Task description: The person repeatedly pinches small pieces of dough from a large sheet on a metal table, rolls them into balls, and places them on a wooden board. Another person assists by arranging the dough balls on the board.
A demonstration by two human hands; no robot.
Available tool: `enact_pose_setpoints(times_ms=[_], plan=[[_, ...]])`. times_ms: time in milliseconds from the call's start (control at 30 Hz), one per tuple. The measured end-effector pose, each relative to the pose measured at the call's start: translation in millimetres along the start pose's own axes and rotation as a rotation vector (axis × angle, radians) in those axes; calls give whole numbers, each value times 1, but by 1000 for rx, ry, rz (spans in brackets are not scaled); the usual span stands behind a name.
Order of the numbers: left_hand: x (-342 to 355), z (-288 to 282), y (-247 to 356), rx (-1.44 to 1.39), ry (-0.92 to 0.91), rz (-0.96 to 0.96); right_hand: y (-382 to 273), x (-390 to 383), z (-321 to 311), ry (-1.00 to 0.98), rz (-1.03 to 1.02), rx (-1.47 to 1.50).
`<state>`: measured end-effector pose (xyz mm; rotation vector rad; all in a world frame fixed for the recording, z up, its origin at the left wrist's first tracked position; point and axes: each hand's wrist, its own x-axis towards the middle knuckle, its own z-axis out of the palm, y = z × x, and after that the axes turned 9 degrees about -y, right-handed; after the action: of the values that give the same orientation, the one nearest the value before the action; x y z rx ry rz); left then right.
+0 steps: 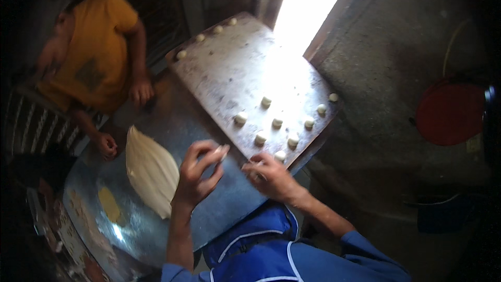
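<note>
My left hand (pixel 200 175) is raised over the metal work table (pixel 219 219), its fingers curved and the thumb apart from them. A whitish smear or bit shows at its fingertips, too small to name. My right hand (pixel 271 177) is at the near corner of the baking tray (pixel 224 78), fingers curled together; whatever they hold, if anything, is hidden. Just beyond that hand, a dough ball (pixel 280 155) sits on the tray, with several more around a second dough ball (pixel 277 122). Left of my left hand, a large pale sheet of dough (pixel 151 169) lies on the table.
A person in an orange shirt (pixel 99 47) stands across the table at left, hands near its edge. A yellow patch (pixel 108 204) lies left of the dough sheet. Several dough balls line the tray's far edge. A round red object (pixel 449 112) stands at right.
</note>
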<state>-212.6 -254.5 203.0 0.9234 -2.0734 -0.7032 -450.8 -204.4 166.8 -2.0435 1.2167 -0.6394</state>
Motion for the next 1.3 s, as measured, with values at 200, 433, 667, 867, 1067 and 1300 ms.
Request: enact_pose_setpoints(times_ms=[200,433,667,867,1067,1300], plan=[[215,154,-65,-81,-159,153,15,40,-162,884,-317,-3],[185,193,-66,340,-243,81,142,5,-116,388,197,-622],[-64,117,31,-85,11,-220,8,5,29,69,256,1198],[-261,26,3,388,613,-1075,-48,-24,94,-627,88,971],[-285,-18,-39,361,563,-821,-66,-4,173,-855,270,932],[-272,-2,41,302,554,-843,-108,26,278,-751,627,1122]])
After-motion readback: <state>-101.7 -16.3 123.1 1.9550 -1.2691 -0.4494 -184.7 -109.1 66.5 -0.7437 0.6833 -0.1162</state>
